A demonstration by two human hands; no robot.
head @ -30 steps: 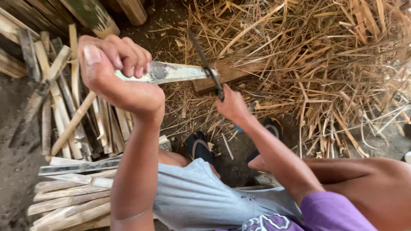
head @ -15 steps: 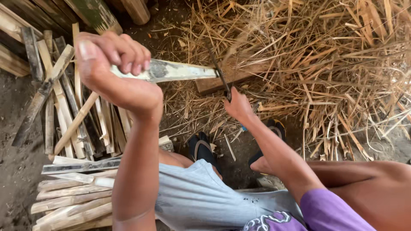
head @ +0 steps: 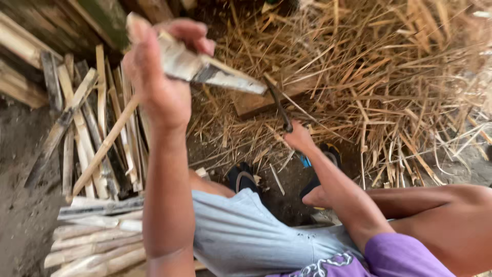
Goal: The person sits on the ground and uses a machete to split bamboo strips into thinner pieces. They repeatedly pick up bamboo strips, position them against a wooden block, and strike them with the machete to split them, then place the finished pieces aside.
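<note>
Up at the top-left of the dirt floor [head: 20, 205], above the stacked slats, we've got our left hand [head: 159, 82] clamped around a pale, flat split length of bamboo [head: 210, 69], raised and tilted so its far end points down toward a brown wooden chopping block [head: 256, 100]. Our right hand [head: 300, 137] is closed on the handle of a dark thin-bladed knife [head: 278, 105], whose tip sits just by the strip's lower end. Hands are well apart.

We'd guess the strip is light and stiff, dry, with splintery edges, so gripping the thick near end like this seems sensible. It probably splits easily along the grain.

Around us: a heap of straw-coloured shavings [head: 389, 77] toward the right side, a pile of greyish rough-split bamboo slats [head: 92, 128] on the left, and black sandals [head: 243, 177] on our feet.
</note>
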